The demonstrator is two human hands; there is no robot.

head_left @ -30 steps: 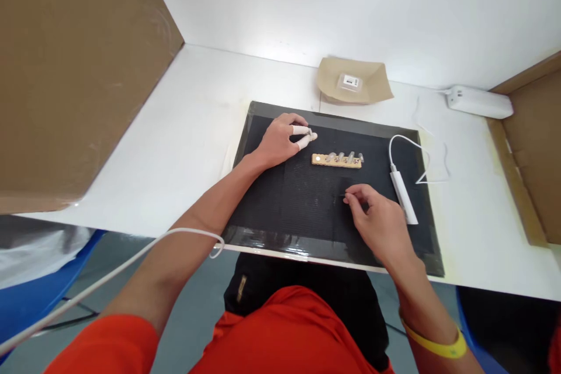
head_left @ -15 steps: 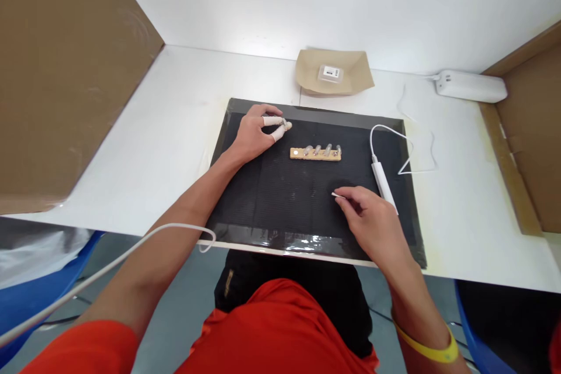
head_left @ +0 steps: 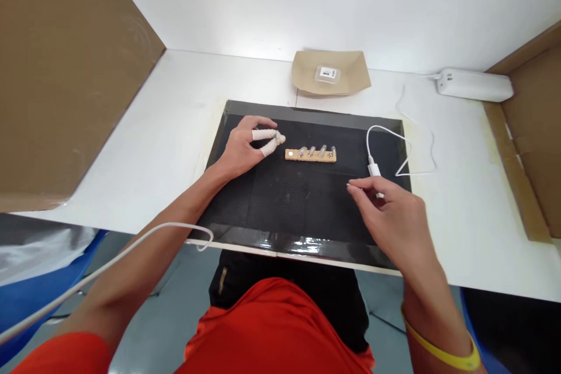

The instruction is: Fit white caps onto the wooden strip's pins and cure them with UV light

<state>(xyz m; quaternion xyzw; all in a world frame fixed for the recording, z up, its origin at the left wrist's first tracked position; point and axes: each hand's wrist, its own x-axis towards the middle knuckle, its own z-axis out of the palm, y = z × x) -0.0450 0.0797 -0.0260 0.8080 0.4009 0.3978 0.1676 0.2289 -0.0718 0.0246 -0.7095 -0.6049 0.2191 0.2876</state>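
**Right hand now over the white stick; left pinch a little nearer the strip.**

Your left hand [head_left: 243,149], white covers [head_left: 264,134] on thumb and forefinger, has come down slightly toward you. Its tips are closed in a narrow pinch on a small, pale, rounded piece [head_left: 281,139]. That piece sits just beside the near-left end of the strip, apart from it.

Your right hand [head_left: 398,210], bare, has shifted right. Thumb and forefinger pinched; a tiny white tip [head_left: 348,185] shows between them, probably the end of something slim, though too small and covered to be sure. The hand now hides most of the white plastic stick-shaped device [head_left: 374,170]; contact can't be told from here.

Between the hands: the tan, narrow rectangular strip [head_left: 313,159], flat on the black ribbed mat [head_left: 280,198], same spot as before. Four clear, slanting tube-like pieces [head_left: 322,151] stand along it; white round dot [head_left: 291,153] at the left end.

Meaning: both pinches are occupied, strip unheld, and the device harder to see.

Farther out: thin white cable [head_left: 388,128] looping off the device; brown paper tray [head_left: 302,73] beyond the mat, with a labelled clear plastic box [head_left: 328,75] inside.
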